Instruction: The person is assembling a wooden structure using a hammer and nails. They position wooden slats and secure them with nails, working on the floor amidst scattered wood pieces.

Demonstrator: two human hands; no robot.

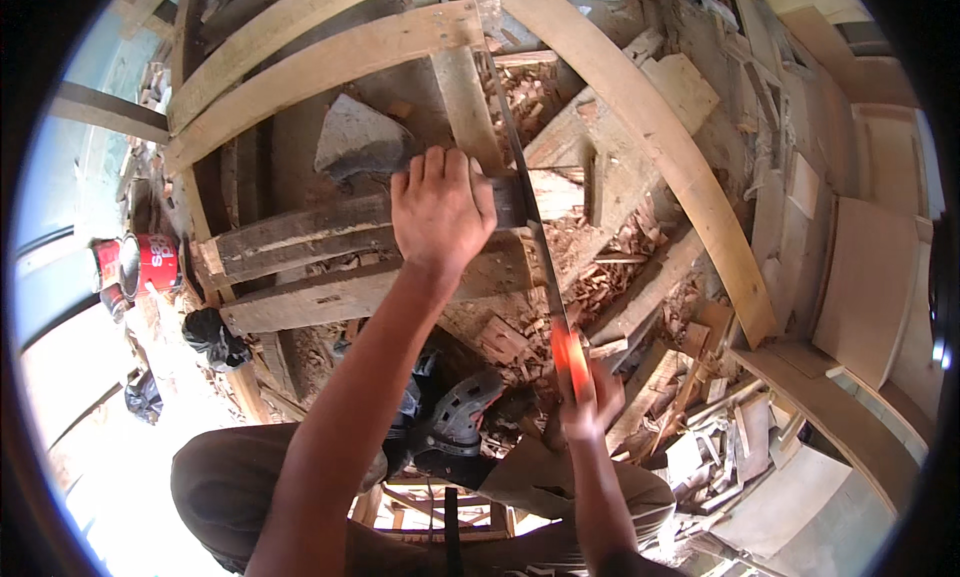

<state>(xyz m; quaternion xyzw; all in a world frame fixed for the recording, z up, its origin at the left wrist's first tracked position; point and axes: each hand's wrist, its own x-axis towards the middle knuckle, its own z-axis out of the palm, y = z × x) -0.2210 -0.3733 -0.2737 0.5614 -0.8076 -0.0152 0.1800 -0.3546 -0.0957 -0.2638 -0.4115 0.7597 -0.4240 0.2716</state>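
Observation:
My left hand [441, 206] is closed over a dark, weathered timber [320, 231], pressing on it near its right end. In my right hand [590, 405] is a handsaw with an orange handle [571, 360], blurred by motion. Its long thin blade [541, 247] runs away from me, right beside the timber's end. Whether the teeth are inside the wood cannot be made out. A lighter plank [380, 289] lies below the timber, nearer to me.
A curved board [650, 127] crosses the right side, and another board [330, 77] the far left. A concrete chunk [360, 137] rests beyond my left hand. Red cans [152, 264] stand at left. Wood offcuts [700, 457] and chips litter the floor around my dark shoe [465, 413].

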